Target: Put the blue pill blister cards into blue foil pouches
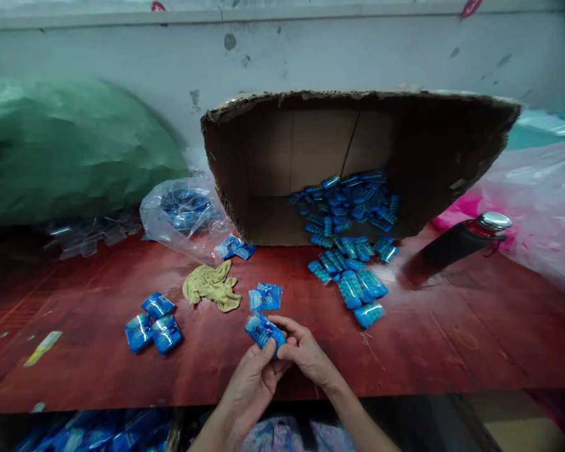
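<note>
Near the front of the red table, a small blue printed packet (262,329) is held between both my hands. My left hand (258,370) grips it from below, thumb across its face. The fingers and thumb of my right hand (304,348) close on its right end. Just beyond lie flat blue printed cards (266,296). To the left sit three filled blue packets (157,323) in a cluster. Blue packs with clear fronts (358,285) are spread to the right, their pile running back into a cardboard box (268,220) lying on its side.
A yellow cloth (211,285) lies left of the cards. Behind it rests a clear plastic bag (183,213) of blue pieces. A dark bottle (461,242) stands at right, beside pink and clear plastic (541,207). A large green sack (75,150) fills the back left.
</note>
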Demonstrator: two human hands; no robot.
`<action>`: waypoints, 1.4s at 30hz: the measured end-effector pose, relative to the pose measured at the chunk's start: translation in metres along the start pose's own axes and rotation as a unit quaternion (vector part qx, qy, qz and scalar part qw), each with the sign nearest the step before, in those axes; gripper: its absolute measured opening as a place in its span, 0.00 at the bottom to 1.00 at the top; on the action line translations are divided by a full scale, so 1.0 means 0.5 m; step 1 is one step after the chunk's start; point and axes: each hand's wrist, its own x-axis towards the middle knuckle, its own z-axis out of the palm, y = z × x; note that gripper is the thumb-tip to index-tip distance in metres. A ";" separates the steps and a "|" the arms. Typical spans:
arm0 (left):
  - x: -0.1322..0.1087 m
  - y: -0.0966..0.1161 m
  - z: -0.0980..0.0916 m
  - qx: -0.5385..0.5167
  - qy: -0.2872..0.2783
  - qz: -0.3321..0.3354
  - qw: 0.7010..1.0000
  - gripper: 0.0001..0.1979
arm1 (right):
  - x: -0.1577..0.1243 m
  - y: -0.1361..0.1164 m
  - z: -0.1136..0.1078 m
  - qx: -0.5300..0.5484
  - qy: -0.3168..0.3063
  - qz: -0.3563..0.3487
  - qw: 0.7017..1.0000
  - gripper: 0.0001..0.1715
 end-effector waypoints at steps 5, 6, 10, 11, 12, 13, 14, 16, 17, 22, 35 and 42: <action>-0.001 -0.004 0.004 -0.005 0.007 0.008 1.000 0.05 | -0.003 -0.007 0.017 -0.029 0.052 -0.022 0.998 0.28; -0.003 -0.003 0.007 -0.001 0.002 0.008 1.000 0.06 | -0.003 -0.006 0.019 -0.032 0.064 -0.017 0.997 0.28; -0.009 0.004 0.013 0.030 -0.027 -0.006 0.999 0.13 | -0.002 0.006 0.018 0.012 0.096 0.027 0.995 0.29; -0.008 0.006 0.011 0.046 -0.027 -0.006 0.999 0.15 | -0.002 0.008 0.016 0.021 0.101 0.027 0.994 0.29; -0.007 0.009 0.008 0.068 -0.021 -0.002 0.998 0.16 | -0.003 0.010 0.015 0.024 0.106 0.023 0.994 0.29; -0.004 0.011 0.004 0.093 -0.006 0.009 0.996 0.16 | -0.005 0.010 0.014 0.020 0.110 0.015 0.994 0.29; -0.001 0.013 -0.001 0.121 0.015 0.026 0.992 0.16 | -0.008 0.010 0.013 0.008 0.114 0.007 0.993 0.29; 0.005 0.018 -0.011 0.165 0.066 0.067 0.982 0.15 | -0.013 0.007 0.012 -0.032 0.118 -0.007 0.993 0.29; 0.007 0.020 -0.014 0.175 0.083 0.085 0.977 0.14 | -0.016 0.004 0.012 -0.054 0.117 -0.017 0.992 0.29; 0.004 0.034 -0.018 0.107 0.025 0.056 0.992 0.08 | -0.019 -0.014 0.018 -0.121 0.099 -0.085 0.984 0.33; -0.001 0.033 -0.030 0.038 -0.038 0.014 0.998 0.09 | -0.016 -0.018 0.007 0.024 -0.022 -0.023 0.999 0.34; -0.005 0.015 -0.012 0.036 -0.028 0.025 0.999 0.10 | -0.018 0.000 0.014 0.077 0.048 0.006 0.996 0.31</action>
